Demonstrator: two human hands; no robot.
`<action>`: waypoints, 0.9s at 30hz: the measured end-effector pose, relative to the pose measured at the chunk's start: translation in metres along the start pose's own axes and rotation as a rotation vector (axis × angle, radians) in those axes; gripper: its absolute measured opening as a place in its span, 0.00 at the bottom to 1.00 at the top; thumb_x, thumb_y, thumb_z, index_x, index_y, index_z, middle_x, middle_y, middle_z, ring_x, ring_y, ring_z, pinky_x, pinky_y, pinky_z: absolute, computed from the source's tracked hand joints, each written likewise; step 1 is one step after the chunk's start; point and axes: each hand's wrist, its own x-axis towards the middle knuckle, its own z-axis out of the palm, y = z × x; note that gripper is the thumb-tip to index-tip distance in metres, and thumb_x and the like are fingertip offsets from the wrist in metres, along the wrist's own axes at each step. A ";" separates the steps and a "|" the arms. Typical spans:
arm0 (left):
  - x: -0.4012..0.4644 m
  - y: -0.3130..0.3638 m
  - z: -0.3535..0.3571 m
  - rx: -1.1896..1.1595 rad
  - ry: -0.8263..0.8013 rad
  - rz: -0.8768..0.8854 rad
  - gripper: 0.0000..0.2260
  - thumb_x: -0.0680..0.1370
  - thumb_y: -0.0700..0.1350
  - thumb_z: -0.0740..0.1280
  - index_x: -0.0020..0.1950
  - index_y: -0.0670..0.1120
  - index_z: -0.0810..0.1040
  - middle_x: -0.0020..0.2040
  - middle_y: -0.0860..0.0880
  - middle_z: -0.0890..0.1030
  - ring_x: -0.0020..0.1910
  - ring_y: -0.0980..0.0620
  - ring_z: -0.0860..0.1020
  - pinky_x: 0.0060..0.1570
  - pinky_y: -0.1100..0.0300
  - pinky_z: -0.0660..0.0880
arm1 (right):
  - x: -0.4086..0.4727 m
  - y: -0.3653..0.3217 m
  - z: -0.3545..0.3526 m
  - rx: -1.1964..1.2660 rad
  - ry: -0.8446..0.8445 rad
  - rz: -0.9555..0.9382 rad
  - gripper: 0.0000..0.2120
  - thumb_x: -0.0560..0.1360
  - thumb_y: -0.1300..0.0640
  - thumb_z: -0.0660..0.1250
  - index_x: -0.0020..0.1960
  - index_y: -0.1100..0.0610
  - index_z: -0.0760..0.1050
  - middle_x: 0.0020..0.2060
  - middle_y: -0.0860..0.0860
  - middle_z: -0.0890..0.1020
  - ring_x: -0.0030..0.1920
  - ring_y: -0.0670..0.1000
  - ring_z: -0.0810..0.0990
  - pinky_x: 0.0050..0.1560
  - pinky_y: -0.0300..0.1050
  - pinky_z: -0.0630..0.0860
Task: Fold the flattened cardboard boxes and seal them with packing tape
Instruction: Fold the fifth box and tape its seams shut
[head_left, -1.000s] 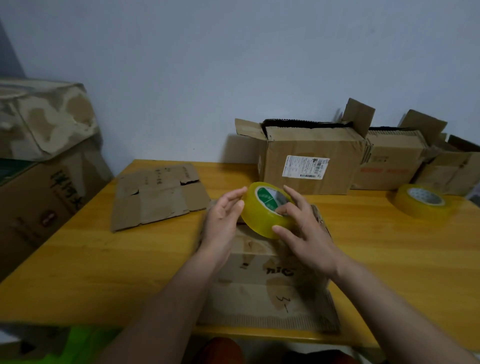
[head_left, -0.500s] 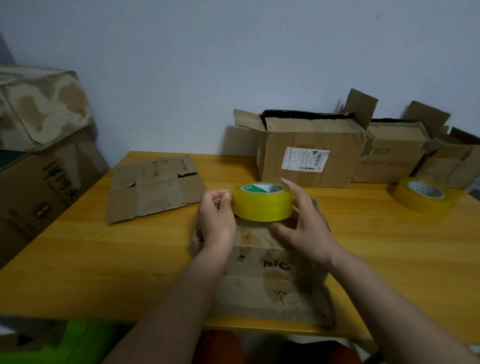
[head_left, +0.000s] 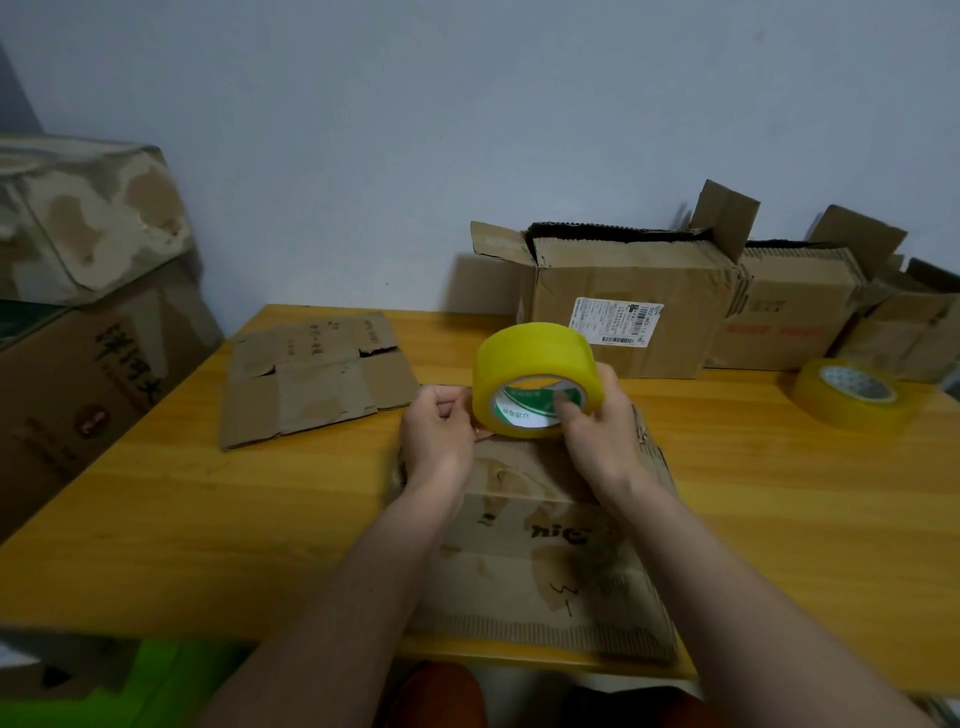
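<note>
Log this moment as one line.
stage: finding tape end | right hand: grips yellow tape roll | left hand: pinches at roll's edge | cardboard box: under hands, unsealed

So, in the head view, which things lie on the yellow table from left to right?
Flattened brown cardboard sheet → left hand → bright yellow tape roll held in the right hand → open brown box with white label → second, paler tape roll.
</note>
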 end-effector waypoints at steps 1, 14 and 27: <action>0.000 -0.001 0.000 0.022 0.026 0.013 0.08 0.80 0.37 0.64 0.43 0.46 0.76 0.40 0.48 0.81 0.31 0.58 0.81 0.32 0.63 0.77 | -0.001 0.001 0.000 -0.003 0.009 -0.004 0.14 0.76 0.66 0.65 0.59 0.57 0.70 0.48 0.53 0.78 0.48 0.50 0.76 0.43 0.37 0.72; 0.013 0.015 -0.034 0.062 0.132 0.006 0.04 0.80 0.43 0.65 0.45 0.49 0.76 0.39 0.51 0.79 0.37 0.54 0.76 0.38 0.61 0.72 | 0.009 0.013 -0.009 -0.045 0.143 0.049 0.22 0.71 0.73 0.60 0.62 0.56 0.69 0.49 0.51 0.74 0.51 0.52 0.74 0.49 0.47 0.72; 0.029 0.010 -0.053 0.315 0.237 -0.038 0.14 0.80 0.43 0.64 0.34 0.47 0.73 0.34 0.53 0.74 0.34 0.54 0.72 0.36 0.60 0.69 | 0.007 0.003 0.006 -0.159 0.070 -0.099 0.13 0.77 0.59 0.64 0.61 0.53 0.72 0.47 0.49 0.78 0.50 0.52 0.75 0.51 0.49 0.72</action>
